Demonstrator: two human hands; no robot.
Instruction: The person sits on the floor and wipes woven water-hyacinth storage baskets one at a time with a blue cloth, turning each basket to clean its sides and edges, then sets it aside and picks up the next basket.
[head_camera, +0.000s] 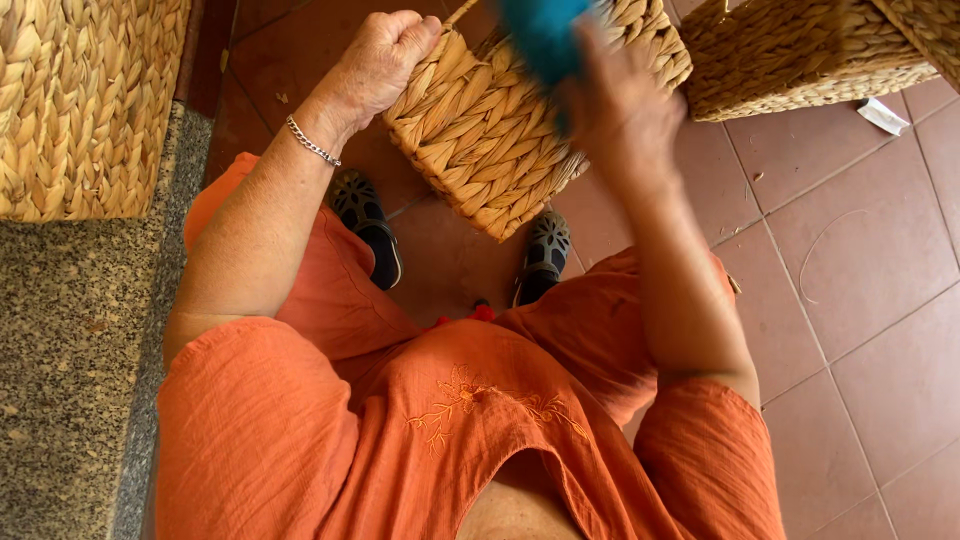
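Observation:
My left hand (385, 55) grips the upper left corner of a square woven straw basket (490, 140) and holds it tilted in the air above my feet. My right hand (620, 110), blurred by motion, is in front of the basket's right side and is closed on a teal blue thing (545, 35) that looks like a cloth or brush; its exact kind is unclear. A silver bracelet (312, 142) hangs on my left wrist. I wear orange clothes and dark shoes.
A second woven basket (800, 55) stands on the red tiled floor (860, 260) at the upper right, a scrap of white paper (884, 115) beside it. On the left, another large woven basket (85, 100) sits on a speckled granite ledge (70, 360).

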